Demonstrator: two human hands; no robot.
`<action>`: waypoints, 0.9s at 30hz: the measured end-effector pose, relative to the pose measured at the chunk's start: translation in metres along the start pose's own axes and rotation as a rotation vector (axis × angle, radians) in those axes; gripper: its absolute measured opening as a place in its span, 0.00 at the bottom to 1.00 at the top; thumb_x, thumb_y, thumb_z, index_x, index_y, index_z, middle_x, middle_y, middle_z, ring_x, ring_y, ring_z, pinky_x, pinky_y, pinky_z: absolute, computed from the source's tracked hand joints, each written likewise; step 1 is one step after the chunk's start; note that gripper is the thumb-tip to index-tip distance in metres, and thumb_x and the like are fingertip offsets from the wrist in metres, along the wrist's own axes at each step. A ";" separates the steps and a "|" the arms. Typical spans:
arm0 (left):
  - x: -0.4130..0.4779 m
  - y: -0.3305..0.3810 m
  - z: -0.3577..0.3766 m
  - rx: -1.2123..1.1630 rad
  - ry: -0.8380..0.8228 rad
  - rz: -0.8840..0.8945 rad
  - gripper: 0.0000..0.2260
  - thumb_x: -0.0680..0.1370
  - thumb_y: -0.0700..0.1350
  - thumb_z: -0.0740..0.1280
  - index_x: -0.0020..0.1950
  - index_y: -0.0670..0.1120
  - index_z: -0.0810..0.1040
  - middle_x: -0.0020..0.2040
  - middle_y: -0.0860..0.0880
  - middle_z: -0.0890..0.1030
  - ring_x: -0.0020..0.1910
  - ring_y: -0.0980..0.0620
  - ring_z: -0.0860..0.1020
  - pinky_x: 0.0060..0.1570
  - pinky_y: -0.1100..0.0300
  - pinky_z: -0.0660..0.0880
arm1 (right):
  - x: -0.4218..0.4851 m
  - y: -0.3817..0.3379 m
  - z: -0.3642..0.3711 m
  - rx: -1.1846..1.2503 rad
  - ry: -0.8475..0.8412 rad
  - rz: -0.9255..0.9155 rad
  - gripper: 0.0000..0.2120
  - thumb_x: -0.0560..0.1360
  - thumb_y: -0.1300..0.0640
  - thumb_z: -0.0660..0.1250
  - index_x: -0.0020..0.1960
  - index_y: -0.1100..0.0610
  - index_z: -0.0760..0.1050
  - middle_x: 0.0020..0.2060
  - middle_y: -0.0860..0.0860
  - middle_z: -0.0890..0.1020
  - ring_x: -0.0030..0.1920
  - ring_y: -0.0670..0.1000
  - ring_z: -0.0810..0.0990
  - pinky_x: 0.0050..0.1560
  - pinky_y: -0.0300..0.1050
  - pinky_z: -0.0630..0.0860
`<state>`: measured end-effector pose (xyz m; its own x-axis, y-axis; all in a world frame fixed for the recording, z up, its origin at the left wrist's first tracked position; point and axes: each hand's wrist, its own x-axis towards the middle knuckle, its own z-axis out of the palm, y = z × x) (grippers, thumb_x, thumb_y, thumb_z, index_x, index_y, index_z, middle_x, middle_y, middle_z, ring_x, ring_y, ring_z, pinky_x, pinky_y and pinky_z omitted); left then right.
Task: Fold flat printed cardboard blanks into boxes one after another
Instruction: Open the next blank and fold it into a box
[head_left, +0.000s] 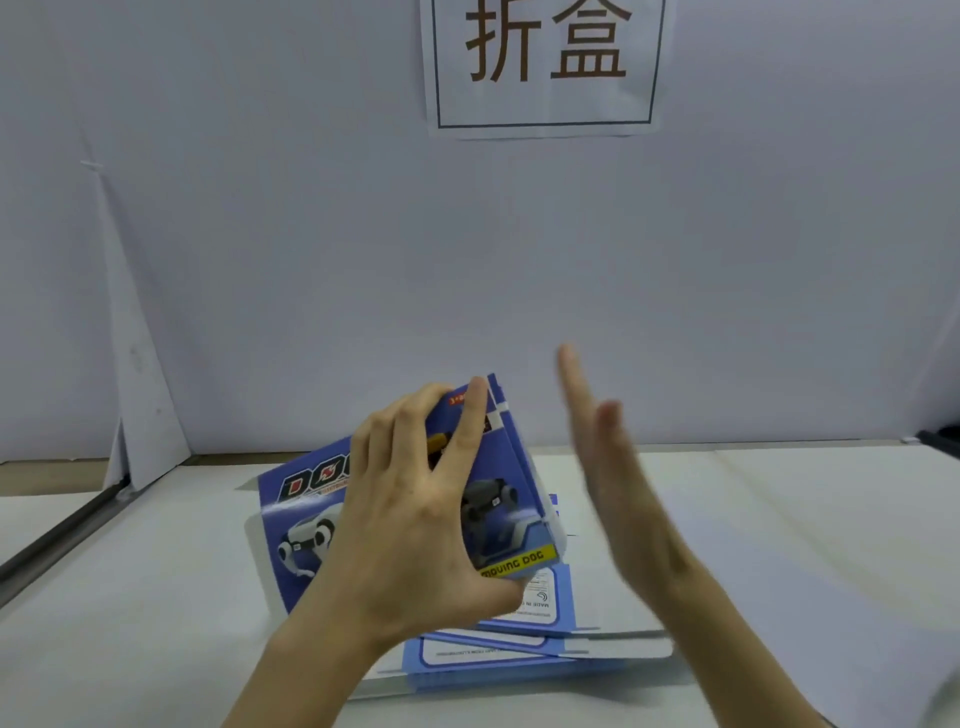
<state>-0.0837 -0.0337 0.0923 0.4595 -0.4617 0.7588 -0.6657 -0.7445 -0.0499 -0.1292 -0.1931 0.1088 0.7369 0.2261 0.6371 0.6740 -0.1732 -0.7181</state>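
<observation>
A blue printed cardboard box (511, 499) with a robot-dog picture and a yellow "MOVING DOG" strip is tilted up above the table. My left hand (415, 509) grips it across its printed face, fingers over the top edge and thumb under the lower edge. My right hand (618, 478) hovers just right of the box with fingers straight and blurred, holding nothing. Under the box lies a stack of flat blue and white blanks (498, 654) on the white table (779, 545).
A white backdrop wall (467, 260) rises behind the table with a paper sign (543, 62) of two large characters. A folded white panel (130, 389) leans at the left. A dark metal rail (62, 535) runs along the table's left side.
</observation>
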 end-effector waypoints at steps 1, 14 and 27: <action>0.002 0.006 0.004 -0.015 -0.009 -0.003 0.55 0.57 0.69 0.69 0.76 0.42 0.59 0.67 0.42 0.65 0.65 0.45 0.65 0.66 0.48 0.64 | -0.001 0.006 -0.003 0.008 0.078 0.065 0.43 0.63 0.19 0.49 0.74 0.33 0.50 0.70 0.24 0.55 0.72 0.29 0.53 0.72 0.30 0.55; 0.007 0.006 -0.007 -0.033 0.067 -0.324 0.55 0.62 0.78 0.54 0.77 0.39 0.56 0.68 0.36 0.63 0.65 0.41 0.61 0.63 0.43 0.66 | -0.001 0.026 -0.011 -0.010 -0.117 0.258 0.38 0.66 0.43 0.73 0.69 0.28 0.58 0.67 0.30 0.69 0.66 0.40 0.73 0.57 0.39 0.76; 0.006 -0.023 -0.047 -1.308 0.209 -0.221 0.19 0.68 0.48 0.70 0.57 0.61 0.75 0.72 0.55 0.68 0.67 0.45 0.74 0.56 0.48 0.78 | 0.003 -0.010 -0.006 0.216 0.356 -0.099 0.17 0.73 0.35 0.64 0.54 0.45 0.78 0.46 0.49 0.82 0.45 0.52 0.81 0.44 0.49 0.78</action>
<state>-0.0934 0.0036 0.1285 0.6102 -0.2236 0.7601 -0.7125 0.2645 0.6499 -0.1338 -0.1964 0.1192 0.6666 -0.1200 0.7357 0.7440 0.0460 -0.6666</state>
